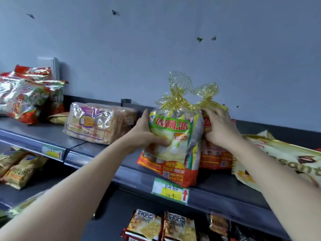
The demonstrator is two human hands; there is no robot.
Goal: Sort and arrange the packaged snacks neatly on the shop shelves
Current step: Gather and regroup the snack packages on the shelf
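Against a pale blue wall (156,49), a dark grey shelf (104,150) is seen. At its front edge the front bag (173,140) is gripped on its left side by the left hand (147,134), with the thumb pressed on the face. Just beside it, the rear bag (213,153) is held under its knotted top by the curled right hand (218,126). The 2 bags are judged light, soft and slippery, with crushable cakes inside. A hold at the sides or base is advised, without squeezing.

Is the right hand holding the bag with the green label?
No, the left hand grips the green-label bag, while the right hand holds the red bag beside it.
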